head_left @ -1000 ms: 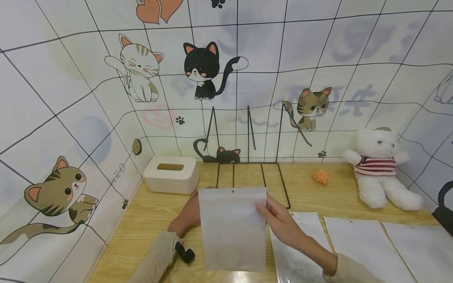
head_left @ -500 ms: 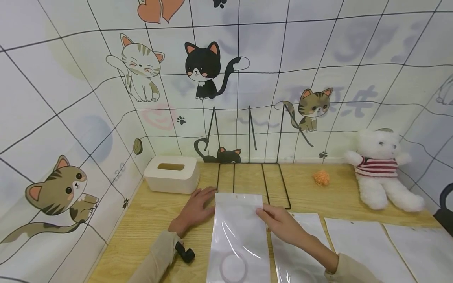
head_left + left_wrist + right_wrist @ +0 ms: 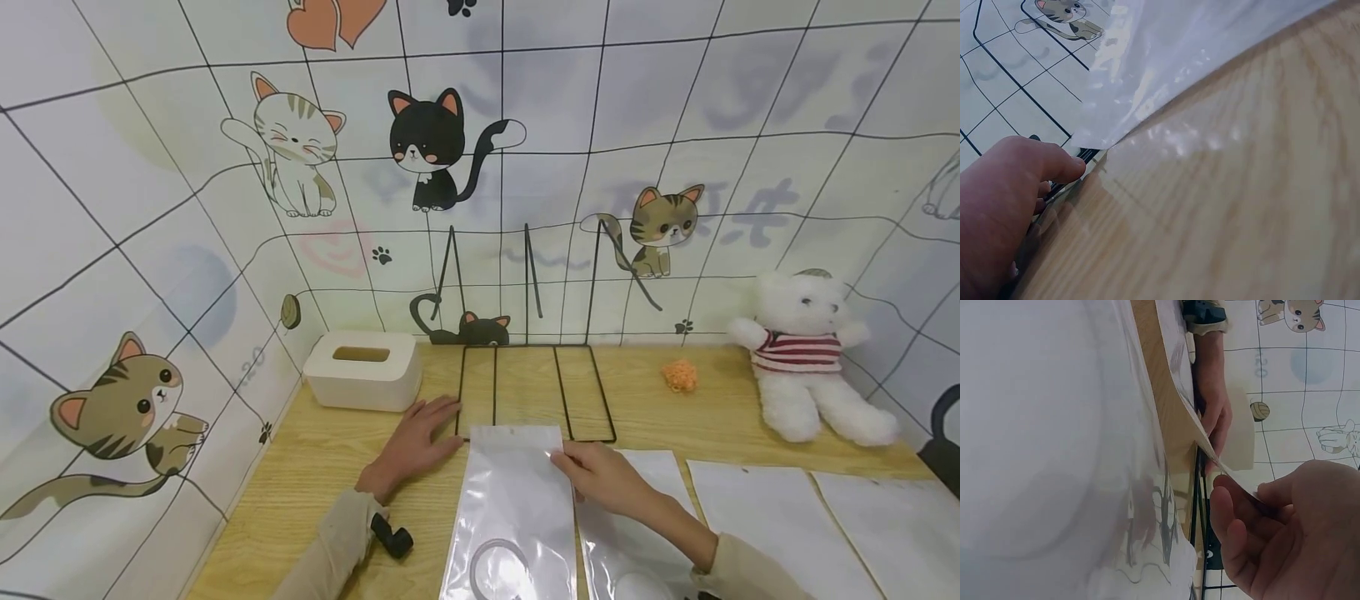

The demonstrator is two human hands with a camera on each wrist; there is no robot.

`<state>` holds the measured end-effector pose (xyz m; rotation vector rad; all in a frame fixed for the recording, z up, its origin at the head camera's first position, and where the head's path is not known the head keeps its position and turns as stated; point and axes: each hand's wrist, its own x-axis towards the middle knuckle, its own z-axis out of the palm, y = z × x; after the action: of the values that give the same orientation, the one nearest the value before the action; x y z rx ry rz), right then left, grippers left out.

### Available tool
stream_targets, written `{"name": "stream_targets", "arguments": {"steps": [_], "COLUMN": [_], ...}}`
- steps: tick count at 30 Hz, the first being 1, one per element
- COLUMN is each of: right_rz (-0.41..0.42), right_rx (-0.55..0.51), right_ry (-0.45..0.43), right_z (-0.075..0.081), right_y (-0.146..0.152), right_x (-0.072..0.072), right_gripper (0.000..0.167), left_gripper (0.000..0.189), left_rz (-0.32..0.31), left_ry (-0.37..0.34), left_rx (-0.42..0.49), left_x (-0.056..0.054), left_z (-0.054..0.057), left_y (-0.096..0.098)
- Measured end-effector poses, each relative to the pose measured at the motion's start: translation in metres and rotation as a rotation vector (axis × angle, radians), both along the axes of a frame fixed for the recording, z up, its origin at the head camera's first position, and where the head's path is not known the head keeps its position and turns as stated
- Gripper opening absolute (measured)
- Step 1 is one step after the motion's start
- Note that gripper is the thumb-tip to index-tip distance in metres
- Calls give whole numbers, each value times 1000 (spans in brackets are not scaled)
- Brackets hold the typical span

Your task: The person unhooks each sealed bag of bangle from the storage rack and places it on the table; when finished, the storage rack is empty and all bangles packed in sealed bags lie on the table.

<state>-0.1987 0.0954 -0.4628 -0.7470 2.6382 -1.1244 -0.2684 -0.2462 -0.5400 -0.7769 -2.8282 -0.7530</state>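
Note:
A white, shiny plastic zip bag (image 3: 517, 487) lies on the table in front of the person, a pale round shape showing through its lower half. With thumb and fingers the right hand (image 3: 611, 482) pinches the bag's upper right edge; the right wrist view shows this pinch (image 3: 1279, 519) close up. Left of the bag, the left hand (image 3: 417, 437) rests on the table with fingers spread, its fingertips by the corner of a black wire rack (image 3: 495, 392). In the left wrist view, the bag's corner (image 3: 1110, 119) stands near the left thumb (image 3: 1060, 164), apart from it.
Several similar white bags (image 3: 780, 525) lie in a row at the right. Behind stand a white tissue box (image 3: 363, 375), a small orange bundle (image 3: 679, 377) and a white teddy bear (image 3: 798, 358). A cat-patterned wall covering (image 3: 555, 183) closes off the back.
The bag, earlier held up with its plain side showing and hiding the left fingers, has been turned and lowered onto the table. The right hand moved slightly down with it; the left hand stayed.

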Motion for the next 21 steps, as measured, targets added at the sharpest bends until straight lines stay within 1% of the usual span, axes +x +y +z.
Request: {"name": "stream_targets", "arguments": {"steps": [3,5,15,18,21], "right_rz": [-5,-7,-26,-39,-52], "right_rx": [38,59,264,294,298], "right_ry": [-37,-39,65,85,96], "right_z": [-4,-7,-17,-18,-18], "right_y": [2,3,0,0,0], "right_x": [-2,-3,-3,-2,-2], "right_gripper": [44,43,45,48,51], "left_gripper": [61,61,62,61,61], "left_rz": [-5,-8,-14,-15,-15], "left_ry": [4,9,2,2,19], "left_rx": [9,10,23,30,36], "left_x": [0,0,2,2,3], "left_z": [0,0,2,2,3], "left_y": [0,1,1,2,2]}}
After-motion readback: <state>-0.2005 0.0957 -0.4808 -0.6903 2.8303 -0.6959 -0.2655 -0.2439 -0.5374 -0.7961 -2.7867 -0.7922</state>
